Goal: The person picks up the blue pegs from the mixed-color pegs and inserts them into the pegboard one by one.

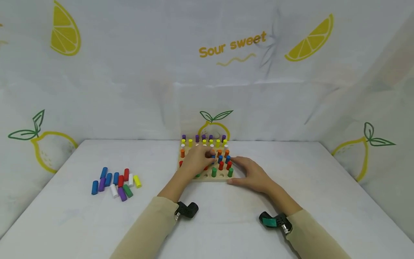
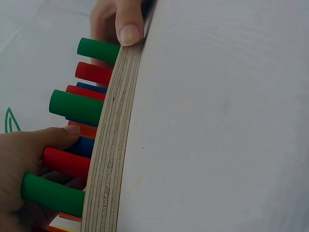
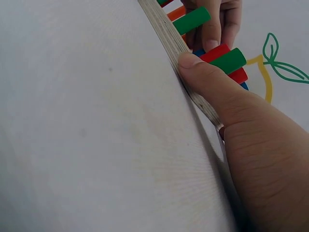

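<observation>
A wooden pegboard (image 1: 205, 176) bears rows of coloured pegs: purple at the back, then yellow, white, orange, blue, red and green. My left hand (image 1: 193, 160) reaches over the board from the left and pinches a blue peg (image 2: 85, 147) in the blue row, its thumb tip at the peg's side in the left wrist view. At the board's front right corner, my right hand (image 1: 253, 175) grips the edge. Its thumb (image 3: 200, 72) lies on the front edge beside a green peg (image 3: 229, 61), while its fingers are along the right side, partly hidden.
Several loose pegs lie on the white table to the left, among them a yellow peg (image 1: 137, 181), a green peg (image 1: 128, 190) and a purple peg (image 1: 122, 194). Behind the board rises a white cloth backdrop (image 1: 129, 90) with lemon prints.
</observation>
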Demonstrator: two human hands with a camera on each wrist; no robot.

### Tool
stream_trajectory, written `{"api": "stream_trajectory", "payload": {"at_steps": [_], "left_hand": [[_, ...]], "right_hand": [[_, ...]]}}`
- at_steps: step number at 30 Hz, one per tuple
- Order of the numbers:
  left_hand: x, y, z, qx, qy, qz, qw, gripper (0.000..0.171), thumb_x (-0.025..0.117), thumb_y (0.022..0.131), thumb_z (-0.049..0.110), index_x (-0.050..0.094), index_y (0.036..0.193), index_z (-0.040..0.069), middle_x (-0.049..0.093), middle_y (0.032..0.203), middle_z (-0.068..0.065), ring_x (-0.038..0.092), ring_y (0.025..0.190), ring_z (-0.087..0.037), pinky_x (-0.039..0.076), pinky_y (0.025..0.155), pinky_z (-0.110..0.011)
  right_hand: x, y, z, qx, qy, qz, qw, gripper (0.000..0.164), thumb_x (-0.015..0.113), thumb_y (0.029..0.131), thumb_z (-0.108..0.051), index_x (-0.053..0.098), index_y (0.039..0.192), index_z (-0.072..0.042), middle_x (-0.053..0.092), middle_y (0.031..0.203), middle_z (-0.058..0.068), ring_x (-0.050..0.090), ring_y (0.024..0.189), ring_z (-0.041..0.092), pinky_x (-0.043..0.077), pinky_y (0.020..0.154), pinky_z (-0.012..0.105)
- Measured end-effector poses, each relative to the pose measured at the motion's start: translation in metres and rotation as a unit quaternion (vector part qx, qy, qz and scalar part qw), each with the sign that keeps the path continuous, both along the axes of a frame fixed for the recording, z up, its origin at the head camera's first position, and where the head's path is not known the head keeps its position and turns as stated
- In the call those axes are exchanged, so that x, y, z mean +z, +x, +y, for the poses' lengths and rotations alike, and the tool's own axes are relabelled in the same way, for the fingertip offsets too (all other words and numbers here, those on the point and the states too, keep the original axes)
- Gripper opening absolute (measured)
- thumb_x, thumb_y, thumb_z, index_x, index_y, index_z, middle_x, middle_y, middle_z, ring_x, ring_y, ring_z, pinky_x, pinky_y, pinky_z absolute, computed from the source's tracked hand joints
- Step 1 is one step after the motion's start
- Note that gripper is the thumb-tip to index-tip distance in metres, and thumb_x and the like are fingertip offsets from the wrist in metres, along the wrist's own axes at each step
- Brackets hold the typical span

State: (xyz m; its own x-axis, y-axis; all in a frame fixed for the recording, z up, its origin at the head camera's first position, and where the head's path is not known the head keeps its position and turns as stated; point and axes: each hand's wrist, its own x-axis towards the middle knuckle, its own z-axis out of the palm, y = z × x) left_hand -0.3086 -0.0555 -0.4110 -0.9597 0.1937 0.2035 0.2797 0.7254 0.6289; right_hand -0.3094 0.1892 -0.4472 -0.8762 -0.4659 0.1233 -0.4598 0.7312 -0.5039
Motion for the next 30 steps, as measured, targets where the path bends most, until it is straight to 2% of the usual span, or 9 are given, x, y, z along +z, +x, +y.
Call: {"api": "stream_trajectory", "payload": {"at_steps": [10, 18, 24, 30], "left_hand": [[0.001, 0.000, 0.000, -0.001, -0.024, -0.004, 0.9997, 0.020, 0.077, 0.091, 0.024, 0.078, 0.105, 0.011, 0.077, 0.099, -0.002, 0.069, 0.093, -0.017, 0.059, 0.089, -0.036], [0.002, 0.000, -0.002, -0.001, -0.018, -0.009, 0.9998, 0.019, 0.077, 0.091, 0.025, 0.078, 0.105, 0.012, 0.077, 0.099, -0.002, 0.070, 0.094, -0.017, 0.059, 0.090, -0.036], [0.006, 0.000, -0.004, -0.019, -0.021, -0.017, 0.9995, 0.020, 0.076, 0.092, 0.023, 0.078, 0.109, 0.012, 0.077, 0.103, -0.002, 0.071, 0.098, -0.017, 0.059, 0.093, -0.037], [0.012, 0.001, -0.010, -0.041, -0.034, -0.045, 0.9976, 0.027, 0.072, 0.095, 0.026, 0.075, 0.117, 0.011, 0.076, 0.111, -0.004, 0.070, 0.105, -0.018, 0.058, 0.097, -0.038]], "right_hand": [[0.000, 0.001, -0.001, -0.005, 0.013, -0.006, 1.000, 0.086, 0.079, 0.081, -0.055, 0.049, 0.150, -0.014, 0.049, 0.155, 0.013, 0.041, 0.146, 0.039, 0.036, 0.117, 0.063], [0.002, 0.001, -0.002, 0.001, 0.006, 0.001, 1.000, 0.085, 0.079, 0.080, -0.054, 0.050, 0.149, -0.014, 0.051, 0.153, 0.013, 0.042, 0.145, 0.039, 0.036, 0.117, 0.063], [0.001, 0.000, -0.001, 0.003, 0.009, 0.004, 1.000, 0.086, 0.079, 0.080, -0.055, 0.050, 0.149, -0.014, 0.051, 0.153, 0.013, 0.042, 0.145, 0.039, 0.035, 0.117, 0.063], [0.001, 0.000, -0.001, 0.001, 0.007, -0.004, 1.000, 0.087, 0.080, 0.079, -0.055, 0.049, 0.150, -0.015, 0.050, 0.154, 0.012, 0.041, 0.147, 0.038, 0.034, 0.118, 0.063]]}}
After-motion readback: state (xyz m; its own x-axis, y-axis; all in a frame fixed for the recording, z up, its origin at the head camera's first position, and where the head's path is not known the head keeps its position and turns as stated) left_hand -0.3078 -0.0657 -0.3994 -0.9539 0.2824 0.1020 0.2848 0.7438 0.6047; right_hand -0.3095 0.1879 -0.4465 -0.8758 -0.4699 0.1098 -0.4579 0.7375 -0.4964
